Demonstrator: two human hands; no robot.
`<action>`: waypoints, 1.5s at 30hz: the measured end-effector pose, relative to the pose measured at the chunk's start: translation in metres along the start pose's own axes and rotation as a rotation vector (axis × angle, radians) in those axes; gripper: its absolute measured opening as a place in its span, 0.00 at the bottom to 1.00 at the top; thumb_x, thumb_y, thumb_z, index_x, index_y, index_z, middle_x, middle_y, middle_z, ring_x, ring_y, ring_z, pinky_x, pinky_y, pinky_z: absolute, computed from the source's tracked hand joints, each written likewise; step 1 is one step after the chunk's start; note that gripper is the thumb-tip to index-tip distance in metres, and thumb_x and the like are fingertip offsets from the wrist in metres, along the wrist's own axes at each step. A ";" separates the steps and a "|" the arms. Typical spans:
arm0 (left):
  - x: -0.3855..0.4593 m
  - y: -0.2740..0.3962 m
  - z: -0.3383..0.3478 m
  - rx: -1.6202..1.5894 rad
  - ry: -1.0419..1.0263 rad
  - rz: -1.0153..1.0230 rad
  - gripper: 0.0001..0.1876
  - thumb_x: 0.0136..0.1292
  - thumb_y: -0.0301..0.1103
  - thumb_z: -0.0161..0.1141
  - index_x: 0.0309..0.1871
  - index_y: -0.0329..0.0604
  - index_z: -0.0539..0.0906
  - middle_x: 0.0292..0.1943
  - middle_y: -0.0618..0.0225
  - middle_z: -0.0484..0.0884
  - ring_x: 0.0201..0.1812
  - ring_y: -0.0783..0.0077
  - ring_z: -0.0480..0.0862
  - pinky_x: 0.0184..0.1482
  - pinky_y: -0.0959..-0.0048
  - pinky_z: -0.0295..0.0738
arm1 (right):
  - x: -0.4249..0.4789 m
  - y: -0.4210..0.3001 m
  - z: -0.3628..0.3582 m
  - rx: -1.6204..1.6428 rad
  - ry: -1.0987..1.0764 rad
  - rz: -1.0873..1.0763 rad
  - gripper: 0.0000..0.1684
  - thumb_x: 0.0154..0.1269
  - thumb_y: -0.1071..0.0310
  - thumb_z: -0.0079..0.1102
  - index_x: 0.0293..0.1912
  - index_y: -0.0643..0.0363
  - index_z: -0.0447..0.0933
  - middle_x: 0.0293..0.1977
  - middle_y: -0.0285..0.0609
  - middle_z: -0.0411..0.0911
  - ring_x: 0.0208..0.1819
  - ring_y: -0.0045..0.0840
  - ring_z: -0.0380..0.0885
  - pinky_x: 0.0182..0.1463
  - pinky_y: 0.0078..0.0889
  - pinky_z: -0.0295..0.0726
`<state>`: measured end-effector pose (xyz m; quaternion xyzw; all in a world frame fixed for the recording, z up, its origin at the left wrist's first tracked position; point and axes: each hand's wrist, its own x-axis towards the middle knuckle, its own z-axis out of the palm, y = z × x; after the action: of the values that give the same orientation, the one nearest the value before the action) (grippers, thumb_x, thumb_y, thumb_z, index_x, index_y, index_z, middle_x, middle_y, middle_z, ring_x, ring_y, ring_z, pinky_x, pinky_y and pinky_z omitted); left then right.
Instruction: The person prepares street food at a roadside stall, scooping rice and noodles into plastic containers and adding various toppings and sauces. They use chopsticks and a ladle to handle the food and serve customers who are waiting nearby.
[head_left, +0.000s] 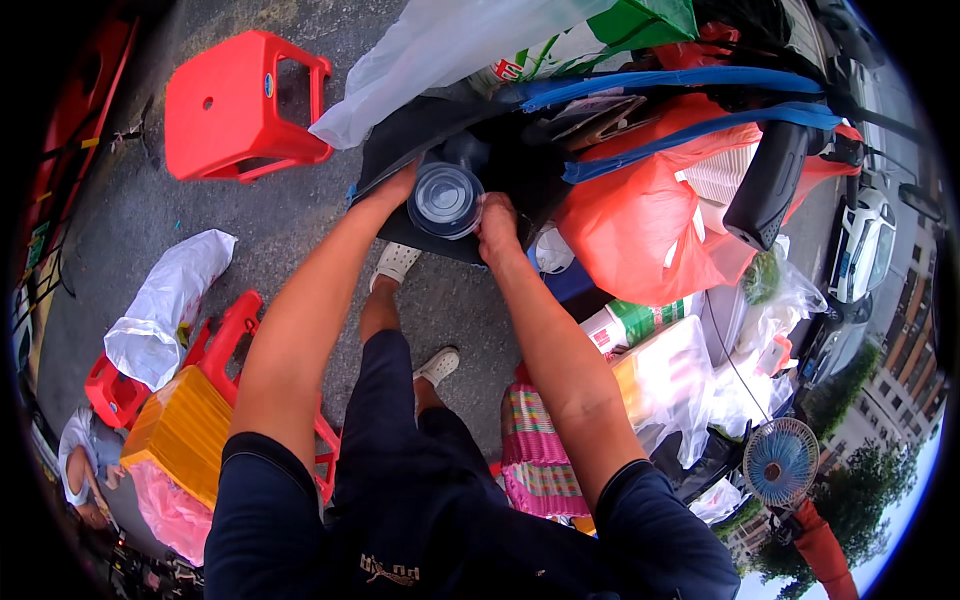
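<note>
A round clear plastic container with a lid (448, 199) sits in the mouth of a black bag (534, 171). My left hand (400, 185) reaches inside the bag along the container's left side. The bag's flap and shadow hide its fingers, so its hold is unclear. At the container's right rim, my right hand (498, 223) has its fingers curled against the edge. Another clear plastic piece (465, 150) shows dimly deeper in the bag. Blue straps (675, 78) run from the bag toward a black handlebar grip (768, 184).
Red plastic stools (217, 112) stand on the asphalt at left, near a white sack (169, 307) and a yellow box (178, 435). Red plastic bags (637, 232), a woven striped bag (536, 435) and a small fan (780, 461) crowd the right. A person (86, 457) is at lower left.
</note>
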<state>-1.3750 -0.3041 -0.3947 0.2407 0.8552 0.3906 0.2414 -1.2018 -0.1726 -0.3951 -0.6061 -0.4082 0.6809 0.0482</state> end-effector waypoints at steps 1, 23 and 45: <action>-0.013 -0.005 0.007 -0.047 -0.002 -0.109 0.27 0.78 0.54 0.53 0.68 0.44 0.80 0.67 0.54 0.81 0.70 0.53 0.77 0.69 0.56 0.70 | 0.000 0.001 0.002 -0.002 -0.014 -0.003 0.08 0.71 0.65 0.52 0.40 0.55 0.77 0.25 0.36 0.72 0.22 0.19 0.67 0.23 0.26 0.64; -0.030 -0.042 0.035 -0.204 -0.122 -0.648 0.27 0.81 0.58 0.42 0.59 0.49 0.83 0.32 0.66 0.84 0.15 0.74 0.67 0.17 0.67 0.55 | 0.117 0.026 0.068 -1.498 -0.128 -0.768 0.16 0.68 0.63 0.59 0.51 0.53 0.88 0.57 0.52 0.83 0.61 0.46 0.81 0.64 0.46 0.80; 0.005 -0.010 0.046 -0.776 -0.576 -0.313 0.10 0.75 0.40 0.64 0.47 0.46 0.80 0.42 0.72 0.85 0.47 0.79 0.81 0.54 0.74 0.75 | 0.064 -0.055 0.014 -0.066 -0.528 0.278 0.11 0.68 0.66 0.73 0.46 0.55 0.81 0.33 0.30 0.81 0.30 0.15 0.77 0.30 0.17 0.77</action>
<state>-1.3533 -0.2817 -0.4305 0.1003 0.5714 0.5565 0.5947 -1.2540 -0.1073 -0.4127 -0.4596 -0.3416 0.8014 -0.1729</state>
